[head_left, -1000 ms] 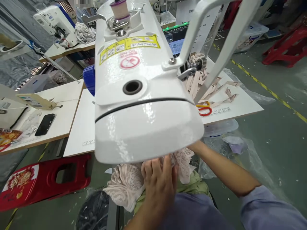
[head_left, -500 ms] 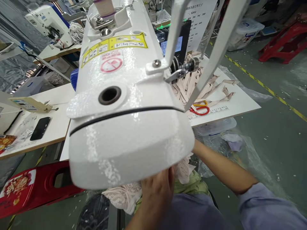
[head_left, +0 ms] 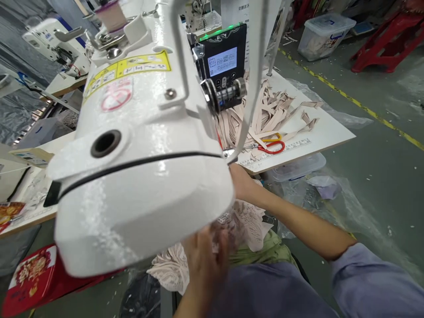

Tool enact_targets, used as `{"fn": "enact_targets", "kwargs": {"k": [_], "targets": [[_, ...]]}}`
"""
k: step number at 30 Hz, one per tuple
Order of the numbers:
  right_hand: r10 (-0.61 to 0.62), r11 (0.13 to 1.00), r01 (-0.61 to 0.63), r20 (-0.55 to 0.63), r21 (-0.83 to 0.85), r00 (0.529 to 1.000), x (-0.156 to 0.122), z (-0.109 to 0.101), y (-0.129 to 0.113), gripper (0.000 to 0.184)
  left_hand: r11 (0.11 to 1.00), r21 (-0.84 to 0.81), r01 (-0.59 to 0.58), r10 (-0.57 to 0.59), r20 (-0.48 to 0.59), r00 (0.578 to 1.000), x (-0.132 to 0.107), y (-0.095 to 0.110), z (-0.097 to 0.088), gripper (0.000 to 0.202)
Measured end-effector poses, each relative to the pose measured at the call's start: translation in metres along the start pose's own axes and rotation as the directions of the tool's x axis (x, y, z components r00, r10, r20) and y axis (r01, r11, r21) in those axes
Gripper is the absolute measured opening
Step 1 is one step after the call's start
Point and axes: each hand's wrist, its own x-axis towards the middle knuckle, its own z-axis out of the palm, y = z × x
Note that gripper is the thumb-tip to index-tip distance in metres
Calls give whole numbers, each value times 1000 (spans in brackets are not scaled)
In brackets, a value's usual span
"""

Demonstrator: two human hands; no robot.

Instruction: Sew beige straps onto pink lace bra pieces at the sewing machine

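Handling of lace at a sewing machine; clock directions are read from the middle of the view, with twelve straight ahead. The machine fills eight to nine o'clock and hides part of the action. Lace lies between four and five, over green cloth, and partly under the machine. At six, the left hand is at the lace, thumb apart from the fingers; through the blur I cannot tell whether they pinch it. At four, the right hand shows only near the wrist; its fingers are hidden, their state untold. A ruffled bundle sits at seven, beside the left hand. Strips lie heaped at two on the table, with scissors at three, untouched. Progress: handling appears under way, the lace not yet set aside. No seam is visible, so how much is done or left cannot be judged.
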Motion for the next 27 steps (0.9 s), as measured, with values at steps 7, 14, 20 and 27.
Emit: {"fn": "enact_targets", "kwargs": {"k": [7, 14, 20, 27], "targets": [[2, 997, 2, -55, 82, 998, -2, 5, 0, 9, 834, -350, 426, -360, 239, 902, -5, -44, 9, 36], [-5, 997, 9, -59, 81, 998, 0, 5, -2, 8, 575, -527, 626, -518, 357, 777, 10, -38, 9, 30], [-9, 997, 14, -62, 79, 998, 0, 5, 1, 8, 555, -506, 660, -622, 275, 733, 12, -32, 8, 20], [-1, 988, 15, -92, 153, 996, -2, 3, -2, 10, 626, -460, 630, -627, 184, 757, 15, -23, 9, 20]]}}
